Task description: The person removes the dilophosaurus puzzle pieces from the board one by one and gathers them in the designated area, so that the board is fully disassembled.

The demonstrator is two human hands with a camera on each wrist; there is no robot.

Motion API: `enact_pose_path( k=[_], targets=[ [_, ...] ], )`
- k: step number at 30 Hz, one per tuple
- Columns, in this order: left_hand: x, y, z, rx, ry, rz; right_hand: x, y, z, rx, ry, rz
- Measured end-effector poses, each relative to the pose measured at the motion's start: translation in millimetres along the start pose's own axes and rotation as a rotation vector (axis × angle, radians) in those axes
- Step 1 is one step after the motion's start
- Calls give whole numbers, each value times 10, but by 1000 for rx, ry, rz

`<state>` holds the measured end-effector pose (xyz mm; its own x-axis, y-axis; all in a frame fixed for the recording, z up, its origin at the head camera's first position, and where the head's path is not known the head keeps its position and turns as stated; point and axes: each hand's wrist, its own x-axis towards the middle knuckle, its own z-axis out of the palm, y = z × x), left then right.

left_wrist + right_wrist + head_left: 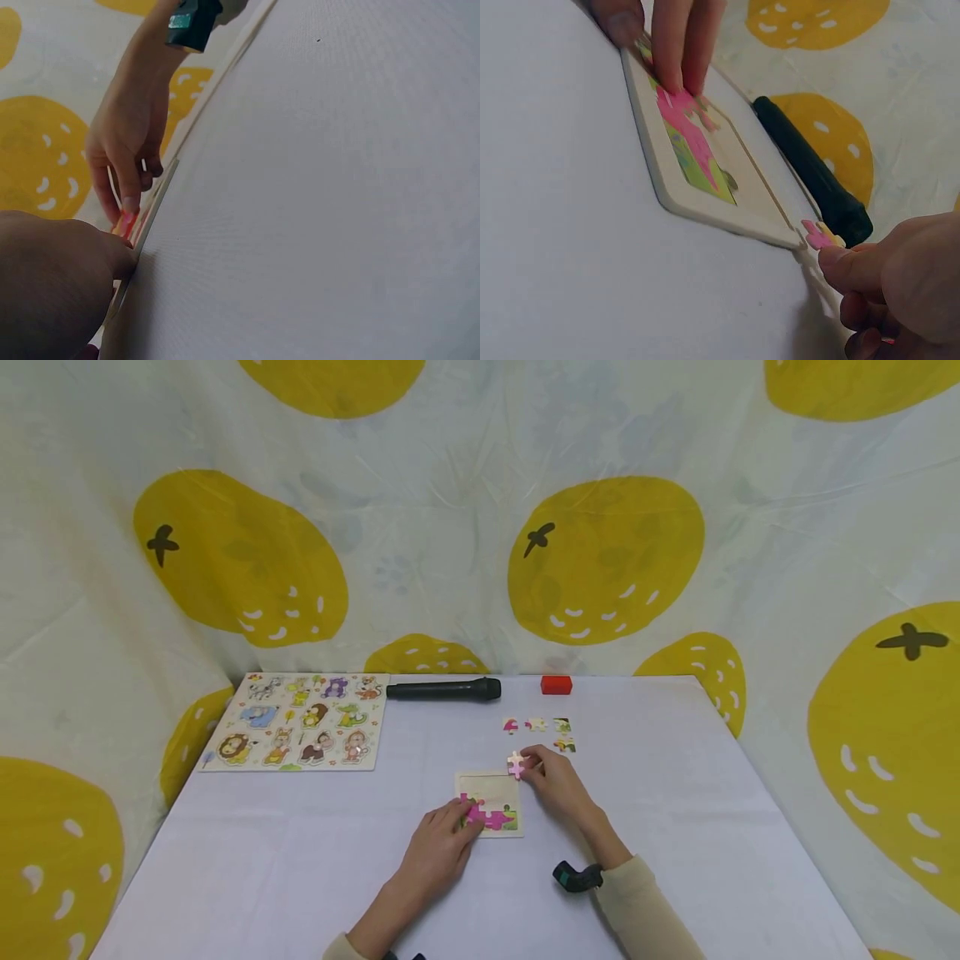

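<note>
A small square wooden puzzle tray [488,777] lies on the table, its near part filled with pink and green pieces [694,142]. My left hand [442,843] rests on the tray's left side. Its fingers [679,52] reach down straight onto the pink pieces, with the thumb close to the near edge. My right hand [555,781] pinches a pink and cream puzzle piece [515,765] between thumb and fingertips, beside the tray's far right corner. In the right wrist view this held piece [821,235] projects past the thumb, close to the tray's corner.
Several loose puzzle pieces [536,725] lie beyond the tray. A black microphone [442,689] and a red block [557,685] lie along the back edge. An animal puzzle board [292,722] sits at the back left. A patterned curtain [450,568] hangs behind the table.
</note>
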<state>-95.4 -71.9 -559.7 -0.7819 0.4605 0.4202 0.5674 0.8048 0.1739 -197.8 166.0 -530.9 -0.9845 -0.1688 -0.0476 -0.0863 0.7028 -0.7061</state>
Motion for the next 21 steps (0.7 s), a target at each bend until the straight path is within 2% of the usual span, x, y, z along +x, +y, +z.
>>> enact_pose_path(
  k=[5,11,16,21],
  targets=[
    [9,-8,10,18,7,12,94,74,-69,-33,24,4],
    [19,-8,-14,17,2,-2,200,157,-120,-84,67,30],
    [9,-1,-16,6,-17,-11,233,199,-149,-146,102,66],
    [3,4,-7,9,-18,-13,229,200,-166,-196,129,70]
  ],
)
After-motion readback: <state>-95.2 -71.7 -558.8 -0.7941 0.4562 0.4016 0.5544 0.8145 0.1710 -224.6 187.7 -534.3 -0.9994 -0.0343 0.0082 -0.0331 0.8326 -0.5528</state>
